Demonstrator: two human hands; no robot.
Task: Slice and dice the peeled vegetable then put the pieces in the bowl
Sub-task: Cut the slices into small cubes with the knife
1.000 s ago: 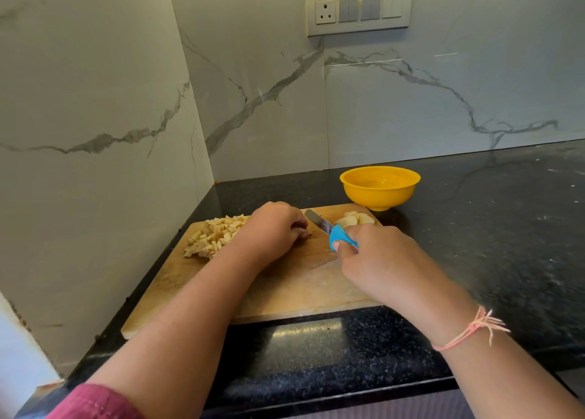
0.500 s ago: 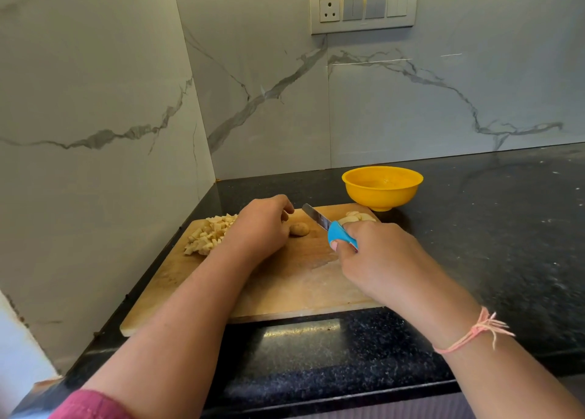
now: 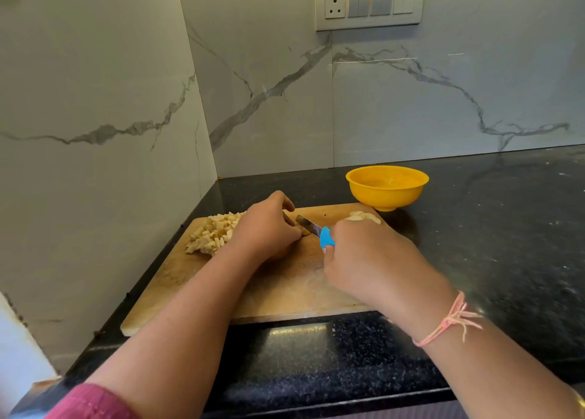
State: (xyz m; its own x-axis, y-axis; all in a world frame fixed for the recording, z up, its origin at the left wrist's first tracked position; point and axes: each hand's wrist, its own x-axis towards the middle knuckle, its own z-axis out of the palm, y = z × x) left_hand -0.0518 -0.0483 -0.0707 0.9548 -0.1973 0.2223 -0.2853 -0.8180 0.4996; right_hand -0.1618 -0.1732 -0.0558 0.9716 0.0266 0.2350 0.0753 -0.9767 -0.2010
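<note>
Wooden board [image 3: 285,292] | right hand [image 3: 370,260] grips knife [image 3: 317,232] | left hand [image 3: 266,231] holds vegetable piece [image 3: 305,233]

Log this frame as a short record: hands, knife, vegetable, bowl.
left hand: fingers curled on the board beside the knife; what they hold is hidden
right hand: grips knife by its blue handle
diced pile: on board, left of left hand
slices: on board, behind right hand
bowl: yellow, beyond board, no pieces seen inside
</note>
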